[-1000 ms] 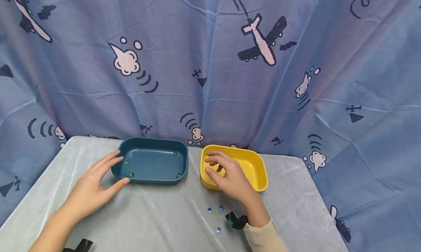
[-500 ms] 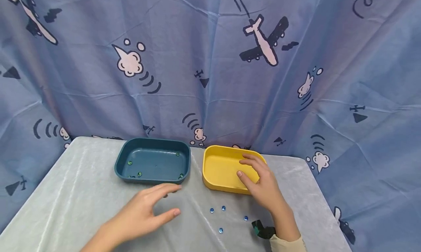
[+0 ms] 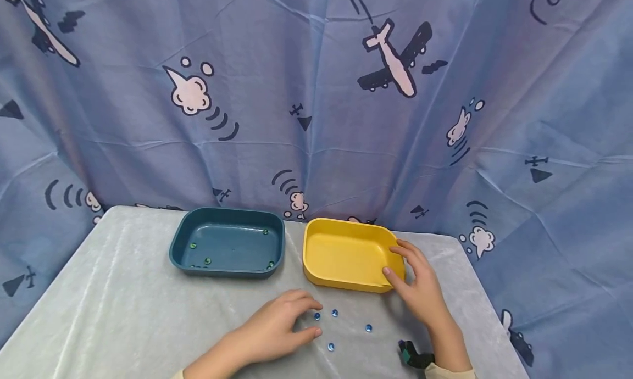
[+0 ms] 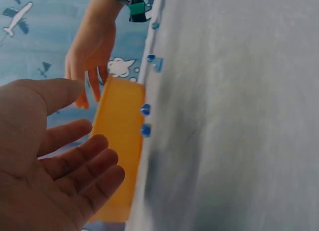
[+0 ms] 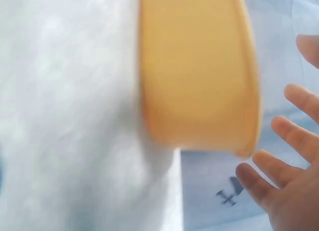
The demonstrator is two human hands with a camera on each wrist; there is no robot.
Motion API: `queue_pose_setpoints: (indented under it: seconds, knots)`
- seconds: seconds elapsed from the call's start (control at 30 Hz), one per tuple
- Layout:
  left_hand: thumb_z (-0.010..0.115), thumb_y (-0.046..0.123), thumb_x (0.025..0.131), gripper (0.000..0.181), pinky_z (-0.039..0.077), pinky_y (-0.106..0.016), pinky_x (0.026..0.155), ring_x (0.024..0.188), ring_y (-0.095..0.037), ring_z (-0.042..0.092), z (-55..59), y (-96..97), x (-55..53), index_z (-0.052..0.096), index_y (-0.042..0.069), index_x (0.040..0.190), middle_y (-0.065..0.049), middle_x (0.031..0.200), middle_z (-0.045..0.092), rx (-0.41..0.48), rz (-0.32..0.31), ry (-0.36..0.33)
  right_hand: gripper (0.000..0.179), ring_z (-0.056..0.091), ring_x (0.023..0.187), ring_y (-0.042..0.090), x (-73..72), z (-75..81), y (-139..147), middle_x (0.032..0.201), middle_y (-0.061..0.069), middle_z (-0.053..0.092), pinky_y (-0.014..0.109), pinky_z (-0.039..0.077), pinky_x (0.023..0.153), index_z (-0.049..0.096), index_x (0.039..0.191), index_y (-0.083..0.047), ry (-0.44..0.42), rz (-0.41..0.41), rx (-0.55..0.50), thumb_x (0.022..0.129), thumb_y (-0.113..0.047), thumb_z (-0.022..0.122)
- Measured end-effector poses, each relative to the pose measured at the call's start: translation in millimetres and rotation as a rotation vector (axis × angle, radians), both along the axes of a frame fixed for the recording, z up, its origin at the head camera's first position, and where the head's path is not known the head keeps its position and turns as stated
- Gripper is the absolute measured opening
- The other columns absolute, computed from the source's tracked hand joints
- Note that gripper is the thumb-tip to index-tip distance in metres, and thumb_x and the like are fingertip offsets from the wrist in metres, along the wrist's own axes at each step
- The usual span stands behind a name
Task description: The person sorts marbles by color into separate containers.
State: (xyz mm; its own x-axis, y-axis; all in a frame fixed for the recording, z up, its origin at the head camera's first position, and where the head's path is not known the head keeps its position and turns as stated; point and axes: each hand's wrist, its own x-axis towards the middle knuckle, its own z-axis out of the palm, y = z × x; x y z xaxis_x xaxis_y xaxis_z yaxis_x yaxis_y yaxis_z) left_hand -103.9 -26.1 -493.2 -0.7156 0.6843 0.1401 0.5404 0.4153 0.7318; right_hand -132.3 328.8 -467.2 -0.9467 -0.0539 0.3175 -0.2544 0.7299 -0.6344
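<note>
Several small shiny blue gems (image 3: 334,313) lie on the cloth in front of a yellow tray (image 3: 346,255). My left hand (image 3: 277,329) is low over the cloth, thumb and fingers apart, fingertips right by the leftmost blue gem (image 3: 317,316). The left wrist view shows its palm (image 4: 55,161) with nothing held and more blue gems (image 4: 145,109) beyond. My right hand (image 3: 419,285) is at the yellow tray's right end, its fingertips overlapping the rim. Spread fingers of the right hand (image 5: 294,161) show beside the tray wall (image 5: 199,71) in the right wrist view.
A dark teal tray (image 3: 232,271) stands left of the yellow one, with several green gems (image 3: 193,245) in it. A pale cloth (image 3: 123,291) covers the table. Behind hangs a blue curtain (image 3: 257,93) printed with airplanes. A black band (image 3: 417,360) is at my right wrist.
My left hand has moved right, from the teal tray to the blue gems. My right hand has shifted from over the yellow tray to its right end, exposing another blue gem.
</note>
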Motion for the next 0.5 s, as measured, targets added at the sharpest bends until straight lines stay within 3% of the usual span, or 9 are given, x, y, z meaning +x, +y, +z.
queue_pose_setpoints:
  seconds: [0.07, 0.13, 0.23, 0.3, 0.4, 0.5]
  knots:
    - [0.073, 0.041, 0.107, 0.036, 0.059, -0.032, 0.099, 0.116, -0.006, 0.060, -5.1, 5.2, -2.9, 0.074, 0.020, 0.137, 0.011, 0.127, 0.067, -0.014, 0.001, -0.006, 0.050, 0.045, 0.149, 0.044, -0.1, -5.6, 4, 0.164, 0.017, 0.049, 0.071, 0.045, 0.117, 0.066, 0.143, -0.004, -0.008, -0.006, 0.003, 0.100, -0.023, 0.083]
    - [0.074, 0.037, 0.107, 0.034, 0.059, -0.030, 0.096, 0.112, -0.005, 0.060, -9.9, 8.8, -5.7, 0.074, 0.020, 0.136, 0.012, 0.125, 0.066, -0.026, 0.005, -0.007, 0.053, 0.045, 0.148, 0.042, -0.1, -11.5, 9, 0.165, 0.017, 0.048, 0.051, 0.049, 0.119, 0.064, 0.145, -0.004, -0.017, -0.006, 0.004, 0.099, -0.024, 0.084]
    - [0.076, 0.032, 0.106, 0.031, 0.058, -0.027, 0.091, 0.107, -0.003, 0.058, -16.1, 12.0, -9.2, 0.074, 0.020, 0.136, 0.012, 0.123, 0.065, -0.044, 0.007, 0.000, 0.056, 0.045, 0.149, 0.040, -0.2, -19.7, 15, 0.167, 0.015, 0.046, 0.023, 0.045, 0.114, 0.063, 0.147, -0.005, -0.035, -0.005, 0.002, 0.098, -0.025, 0.084]
    - [0.076, 0.029, 0.107, 0.031, 0.057, -0.026, 0.091, 0.106, -0.002, 0.057, -19.7, 13.7, -11.5, 0.074, 0.020, 0.136, 0.013, 0.123, 0.065, -0.056, 0.009, 0.001, 0.058, 0.044, 0.150, 0.040, -0.2, -23.3, 18, 0.168, 0.015, 0.044, 0.022, 0.044, 0.111, 0.063, 0.148, -0.007, -0.050, 0.002, -0.005, 0.098, -0.025, 0.085]
    - [0.075, 0.028, 0.107, 0.029, 0.058, -0.026, 0.091, 0.106, -0.001, 0.057, -22.9, 14.7, -13.7, 0.075, 0.020, 0.135, 0.013, 0.121, 0.065, -0.060, 0.008, -0.001, 0.061, 0.042, 0.152, 0.040, -0.9, -27.2, 21, 0.170, 0.013, 0.042, 0.037, 0.050, 0.112, 0.061, 0.150, -0.010, -0.086, 0.008, -0.009, 0.098, -0.029, 0.085]
    - [0.075, 0.026, 0.107, 0.027, 0.058, -0.027, 0.094, 0.110, -0.002, 0.058, -25.1, 14.8, -14.3, 0.075, 0.021, 0.133, 0.014, 0.121, 0.066, -0.058, 0.003, 0.010, 0.063, 0.040, 0.153, 0.040, -1.3, -29.2, 22, 0.172, 0.011, 0.039, 0.029, 0.049, 0.111, 0.060, 0.152, -0.013, -0.126, 0.008, -0.022, 0.098, -0.033, 0.085]
